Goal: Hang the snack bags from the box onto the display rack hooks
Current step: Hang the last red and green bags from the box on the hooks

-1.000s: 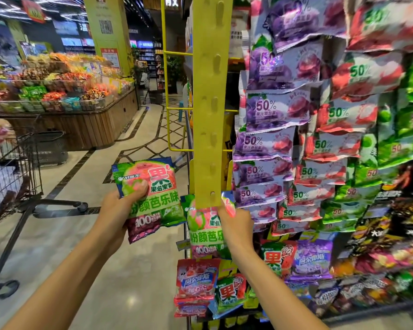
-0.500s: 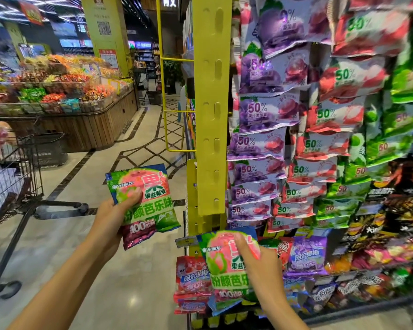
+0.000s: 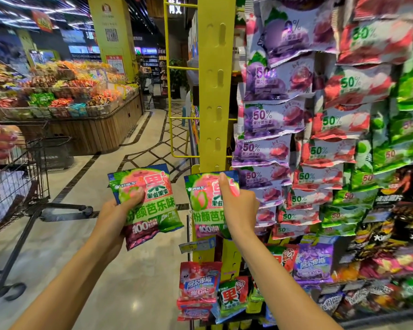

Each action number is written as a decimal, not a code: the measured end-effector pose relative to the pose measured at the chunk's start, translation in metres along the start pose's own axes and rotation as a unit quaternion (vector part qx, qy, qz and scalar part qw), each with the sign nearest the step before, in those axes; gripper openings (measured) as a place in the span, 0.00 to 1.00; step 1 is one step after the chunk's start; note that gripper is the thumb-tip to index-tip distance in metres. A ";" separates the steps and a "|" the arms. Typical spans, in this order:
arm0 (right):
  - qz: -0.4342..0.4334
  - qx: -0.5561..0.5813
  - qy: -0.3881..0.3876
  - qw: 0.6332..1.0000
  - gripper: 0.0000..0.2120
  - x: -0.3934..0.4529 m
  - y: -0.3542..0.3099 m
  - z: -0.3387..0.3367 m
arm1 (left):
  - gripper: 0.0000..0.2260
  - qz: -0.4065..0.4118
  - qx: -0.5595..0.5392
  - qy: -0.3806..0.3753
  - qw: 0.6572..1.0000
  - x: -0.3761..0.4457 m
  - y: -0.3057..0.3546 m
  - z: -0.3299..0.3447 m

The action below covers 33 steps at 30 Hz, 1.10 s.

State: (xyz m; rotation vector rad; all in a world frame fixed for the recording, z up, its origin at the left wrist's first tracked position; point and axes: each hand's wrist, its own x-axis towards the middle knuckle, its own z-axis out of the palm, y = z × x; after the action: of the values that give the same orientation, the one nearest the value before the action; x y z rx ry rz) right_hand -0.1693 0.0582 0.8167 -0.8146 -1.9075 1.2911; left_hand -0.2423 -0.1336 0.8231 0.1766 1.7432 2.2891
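The right hand (image 3: 239, 206) has its grip closed on a green and pink snack bag (image 3: 206, 206). The thumb presses the front near the top edge, and the other fingers are hidden behind the bag. The top of this bag is right against the bottom of the yellow post (image 3: 215, 91) of the display rack. I cannot see a hook there, so I cannot tell if the bag is on one yet.

The left hand (image 3: 119, 210) is closed on a small stack of the same bags (image 3: 146, 198), just beside the right hand's grip and away from the rack. The box is not in view.

What could go wrong: the hole in the bag may miss the hook, because the thumb and the bag hide that spot. If the grip lets go too soon, the bag would drop onto the hanging bags (image 3: 198, 287) below it or onto the floor (image 3: 57, 270). The left stack could slide, since the bags look smooth.
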 end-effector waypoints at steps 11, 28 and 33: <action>0.064 -0.038 0.019 0.997 0.29 0.003 0.020 0.015 | 0.07 -0.006 0.009 0.008 1.000 0.012 -0.011 -0.004; -0.001 -0.076 0.078 0.994 0.29 0.004 0.026 0.021 | 0.05 -0.013 0.018 0.009 1.000 0.010 -0.019 -0.002; 0.023 -0.115 0.069 0.991 0.28 0.007 0.032 0.023 | 0.04 -0.025 0.002 0.006 1.000 0.008 -0.024 -0.002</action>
State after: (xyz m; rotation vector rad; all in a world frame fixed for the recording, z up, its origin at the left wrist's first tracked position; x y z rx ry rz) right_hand -0.1881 0.0617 0.7811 -1.0426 -1.9576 1.0247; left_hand -0.2477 -0.1268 0.7994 0.1193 1.7390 2.2557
